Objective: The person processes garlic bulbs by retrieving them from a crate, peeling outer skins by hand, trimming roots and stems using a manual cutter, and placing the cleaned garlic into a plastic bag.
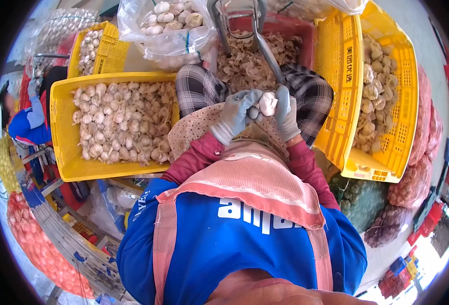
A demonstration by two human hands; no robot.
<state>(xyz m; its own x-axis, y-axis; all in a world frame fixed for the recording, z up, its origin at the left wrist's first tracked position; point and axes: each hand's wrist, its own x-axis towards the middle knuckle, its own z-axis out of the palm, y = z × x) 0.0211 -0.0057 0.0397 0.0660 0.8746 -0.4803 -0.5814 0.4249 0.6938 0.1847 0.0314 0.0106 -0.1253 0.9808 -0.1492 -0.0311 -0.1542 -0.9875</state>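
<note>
A white garlic bulb (268, 103) is held between my two gloved hands, above my lap. My left hand (235, 113), in a grey glove, has its fingers curled at the bulb's left side. On the bulb's right side, my right hand (286, 113) presses its gloved fingers against it. Just beyond the hands, a red bin (306, 36) holds loose garlic skins (250, 60), with a grey metal frame (268, 53) reaching over it. To the left, a yellow crate (63, 170) is full of garlic bulbs.
A tall yellow crate (342, 109) with more garlic stands at the right. An open plastic bag (161, 48) of garlic is beyond the left knee. Mesh sacks (412, 184) line the right side. Another person (30, 122) sits at the far left.
</note>
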